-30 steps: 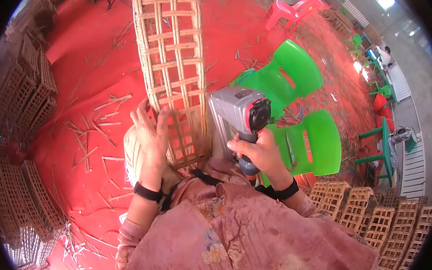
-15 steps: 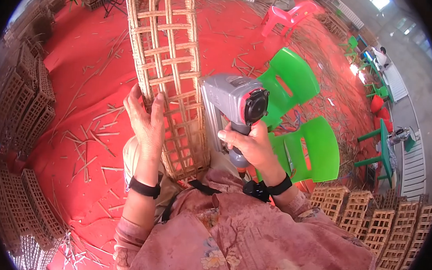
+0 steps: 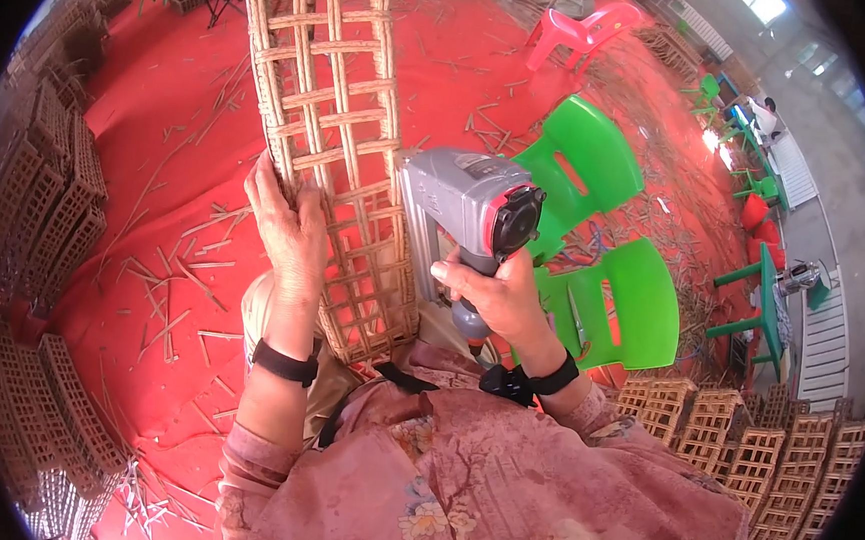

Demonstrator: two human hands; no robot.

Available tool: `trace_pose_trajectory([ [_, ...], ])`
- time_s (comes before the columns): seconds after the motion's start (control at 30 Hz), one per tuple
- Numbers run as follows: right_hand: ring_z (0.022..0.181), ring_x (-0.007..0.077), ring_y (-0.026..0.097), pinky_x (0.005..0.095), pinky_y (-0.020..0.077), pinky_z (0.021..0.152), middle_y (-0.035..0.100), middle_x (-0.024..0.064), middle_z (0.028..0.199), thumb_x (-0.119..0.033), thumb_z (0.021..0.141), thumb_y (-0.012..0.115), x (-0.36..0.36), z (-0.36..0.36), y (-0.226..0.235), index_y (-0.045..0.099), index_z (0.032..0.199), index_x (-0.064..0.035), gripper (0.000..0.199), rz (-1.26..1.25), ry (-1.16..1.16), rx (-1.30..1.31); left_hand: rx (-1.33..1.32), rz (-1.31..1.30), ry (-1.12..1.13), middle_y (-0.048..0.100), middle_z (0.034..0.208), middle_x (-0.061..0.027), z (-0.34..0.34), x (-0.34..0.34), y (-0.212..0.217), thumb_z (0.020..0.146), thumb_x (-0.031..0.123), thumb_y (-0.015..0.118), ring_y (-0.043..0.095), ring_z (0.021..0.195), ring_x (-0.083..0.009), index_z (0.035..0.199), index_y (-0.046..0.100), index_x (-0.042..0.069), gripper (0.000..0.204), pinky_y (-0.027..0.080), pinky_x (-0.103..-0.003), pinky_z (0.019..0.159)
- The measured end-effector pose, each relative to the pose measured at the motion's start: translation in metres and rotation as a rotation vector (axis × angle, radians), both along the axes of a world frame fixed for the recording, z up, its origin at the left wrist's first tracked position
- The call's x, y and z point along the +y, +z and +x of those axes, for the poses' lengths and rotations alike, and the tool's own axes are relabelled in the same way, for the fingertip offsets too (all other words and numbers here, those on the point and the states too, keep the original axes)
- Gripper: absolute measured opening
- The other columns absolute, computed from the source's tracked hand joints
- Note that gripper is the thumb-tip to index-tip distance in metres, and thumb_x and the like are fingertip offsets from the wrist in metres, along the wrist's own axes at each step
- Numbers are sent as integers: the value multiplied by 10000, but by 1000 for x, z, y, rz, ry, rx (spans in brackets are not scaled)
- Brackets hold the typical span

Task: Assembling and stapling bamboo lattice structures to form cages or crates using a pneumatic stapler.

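Observation:
A long woven wicker frame [image 3: 333, 120] with an open lattice leans away from my lap toward the far side. My left hand [image 3: 290, 230] grips its left edge, thumb on the near face and fingers over the side. In my right hand [image 3: 496, 293] is a grey pneumatic nail gun [image 3: 463, 197] with a black round cap, held by its handle. The gun's nose is against or very close to the frame's right edge; the exact contact is hidden behind its body.
Two green chairs [image 3: 641, 303] stand to the right, a pink chair [image 3: 584, 35] farther off. Stacked wicker frames rise at left [image 3: 52, 193] and lower right [image 3: 770, 464]. Cut wicker strips [image 3: 170, 292] litter the red floor covering [image 3: 195, 83]. A person [image 3: 764, 115] sits at the far right.
The frame and my left hand have shifted slightly left. My right hand and the nail gun have tilted a little, the gun's handle moving slightly left. Both grips stay the same.

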State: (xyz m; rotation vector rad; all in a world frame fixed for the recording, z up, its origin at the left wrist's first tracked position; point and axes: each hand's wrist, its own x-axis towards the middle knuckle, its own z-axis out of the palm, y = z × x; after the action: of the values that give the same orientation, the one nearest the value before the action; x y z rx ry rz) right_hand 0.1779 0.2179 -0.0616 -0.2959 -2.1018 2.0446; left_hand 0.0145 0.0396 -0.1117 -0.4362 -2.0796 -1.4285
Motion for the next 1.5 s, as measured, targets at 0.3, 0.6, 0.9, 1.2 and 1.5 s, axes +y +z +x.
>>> trace_pose_trajectory([
  [0.3,696,65,523,276,458,656,591,-24,757,-100,785,779,-6,-4,1,594,846,-29,208,43,-56,79,-7,37,-5,499,1158,-227,5,0,3,833,-6,505,528,1044,-361,1344,423,-65,521,436,-430,936],
  [0.6,576,69,539,238,451,517,599,11,754,-17,811,739,-13,-5,10,565,1110,-3,346,33,-69,-10,-75,93,-40,496,1183,-242,6,-1,4,832,-10,538,523,1075,-367,1341,430,-63,523,426,-436,955],
  [0.9,580,70,550,250,452,521,604,-1,750,-38,797,759,-2,5,1,585,1014,-12,279,-5,-20,22,333,-500,16,453,1394,-146,27,24,53,769,145,726,391,1325,-326,1192,622,61,443,245,-509,1119],
  [1.2,582,73,568,246,464,527,614,5,754,-65,786,778,12,20,-3,587,1001,-22,291,-34,-66,63,318,-685,85,441,1429,-92,21,31,38,776,258,751,394,1347,-268,1181,651,221,419,201,-500,1139],
  [1.5,566,73,549,246,453,528,599,1,724,-58,786,759,21,32,12,597,956,-33,236,-86,-116,74,294,-370,63,403,1424,-220,41,-2,28,792,207,784,389,1302,-384,1404,412,48,733,324,-511,1067],
])
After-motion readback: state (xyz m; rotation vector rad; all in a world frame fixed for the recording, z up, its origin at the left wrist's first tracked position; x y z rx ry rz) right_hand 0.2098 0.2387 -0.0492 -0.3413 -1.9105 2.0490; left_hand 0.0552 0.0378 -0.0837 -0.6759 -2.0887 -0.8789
